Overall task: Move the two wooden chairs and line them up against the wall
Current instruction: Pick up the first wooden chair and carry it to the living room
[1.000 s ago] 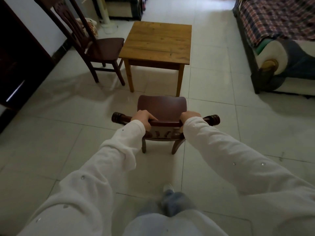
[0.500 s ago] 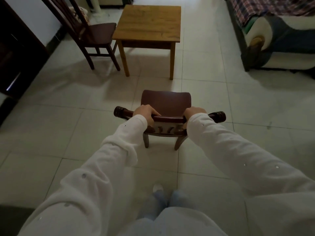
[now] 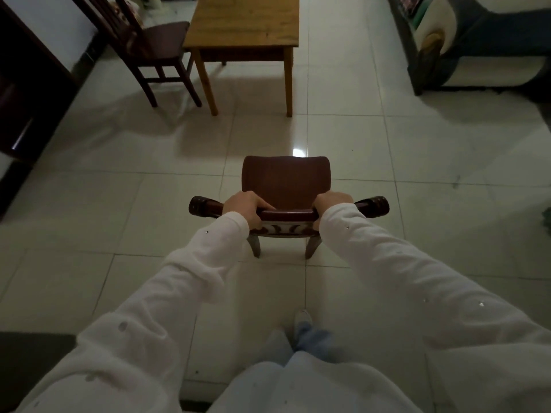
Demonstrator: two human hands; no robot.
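Landmark taken: the light wooden table [image 3: 244,23], top centre. Far left of it a dark cabinet [image 3: 26,84] is seen along the left edge, with a strip of white wall [image 3: 56,28] behind. Just left of the table, and near that wall, the second wooden chair [image 3: 155,43] is stood upright on the tiled floor [image 3: 372,180]; its seat edge is close to the table's left leg (touching or not cannot be told).

Below the table and well apart from it, the near wooden chair [image 3: 286,180] is placed, seen from behind and above with its seat towards the table. Its rear legs are seen reaching down to the tiles; the front legs are hidden. The top rail [image 3: 287,214] of its back is gripped on both sides. The left hand [image 3: 246,205] is wrapped over the rail left of centre, fingers curled over the front, thumb hidden. The right hand [image 3: 331,201] is clamped round the rail right of centre, mostly covered by the white sleeve [image 3: 387,257]. The rail's rounded ends are left sticking out past both hands.

Far right of the table, a sofa [image 3: 477,46] is seen at the upper right (only partly in frame). A shoe tip [image 3: 302,317] is seen below the held chair.
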